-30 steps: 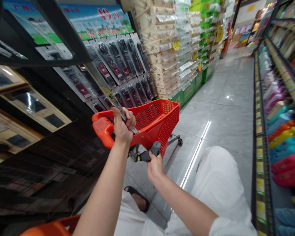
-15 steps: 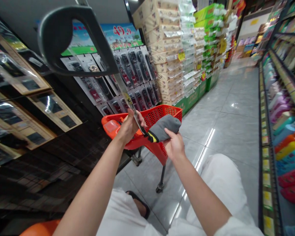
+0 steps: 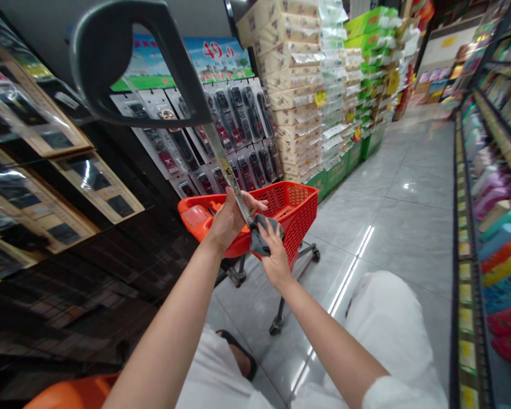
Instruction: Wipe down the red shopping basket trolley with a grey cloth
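Note:
A flat metal bar (image 3: 220, 150) slants down from a large dark grey looped handle (image 3: 196, 108) close to the camera. Around the bar's lower part, my left hand (image 3: 227, 222) has its thumb on one side and its loosely bent fingers on the other. My right hand (image 3: 276, 255) presses a bunched grey cloth (image 3: 260, 241) against the bar just below the left hand. Both hands are in front of a red plastic basket cart (image 3: 302, 213). The bar's lower end is hidden behind the cloth and fingers.
Packaged goods hang on a rack (image 3: 238, 108) behind the cart. Stacked boxes (image 3: 298, 102) line the left side of the aisle. A shelf of coloured bottles (image 3: 505, 244) runs along the right. An orange object (image 3: 74, 392) shows at bottom left.
My right hand has moved left and up with the grey cloth, which is now bunched at the bar instead of stretched out to the right. My left fingers have straightened somewhat.

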Demonstrator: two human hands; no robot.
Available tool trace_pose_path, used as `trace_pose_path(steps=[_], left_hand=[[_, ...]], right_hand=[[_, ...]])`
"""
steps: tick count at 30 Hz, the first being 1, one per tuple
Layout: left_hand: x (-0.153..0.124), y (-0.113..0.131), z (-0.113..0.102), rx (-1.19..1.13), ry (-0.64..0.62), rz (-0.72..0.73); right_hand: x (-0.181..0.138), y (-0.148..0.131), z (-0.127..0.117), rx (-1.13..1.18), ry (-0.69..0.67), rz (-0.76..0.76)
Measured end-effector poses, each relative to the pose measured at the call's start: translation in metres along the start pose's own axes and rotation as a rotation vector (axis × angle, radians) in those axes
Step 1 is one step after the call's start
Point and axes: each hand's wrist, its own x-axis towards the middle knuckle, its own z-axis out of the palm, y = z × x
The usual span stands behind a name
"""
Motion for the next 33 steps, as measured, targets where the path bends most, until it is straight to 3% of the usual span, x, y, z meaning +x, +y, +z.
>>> trace_pose_path(steps=[3, 6, 9, 13, 16, 19, 21, 27, 30, 33], left_hand=[[-0.001, -0.001, 0.000, 0.017, -0.020, 0.011], [0.000, -0.002, -0.001, 0.021, -0.034, 0.021], [0.001, -0.003, 0.000, 0.009, -0.055, 0.027], [0.002, -0.003, 0.003, 0.000, -0.044, 0.010], [0.001, -0.003, 0.005, 0.014, -0.075, 0.026], [-0.002, -0.003, 0.008, 0.026, -0.128, 0.045], [-0.003, -0.003, 0.011, 0.026, -0.153, 0.049], [-0.002, -0.004, 0.023, 0.005, -0.147, 0.036], [-0.001, -0.005, 0.024, -0.016, -0.121, 0.013], [0.003, -0.007, 0.024, 0.013, -0.109, -0.009]], right_hand=[[-0.026, 0.011, 0.002, -0.033, -0.040, -0.041], [-0.038, 0.018, 0.006, -0.035, 0.026, 0.079], [-0.030, 0.005, 0.014, -0.014, 0.111, 0.177], [-0.025, -0.010, 0.020, -0.071, 0.076, 0.037], [-0.049, 0.015, 0.021, -0.132, 0.073, 0.020], [-0.076, 0.047, 0.024, -0.119, 0.212, 0.221], [-0.080, 0.050, 0.027, -0.108, 0.280, 0.280], [-0.054, 0.010, 0.025, -0.186, 0.275, 0.039], [-0.064, 0.030, 0.018, -0.210, 0.289, 0.064], [-0.079, 0.070, 0.012, -0.114, 0.359, 0.211]])
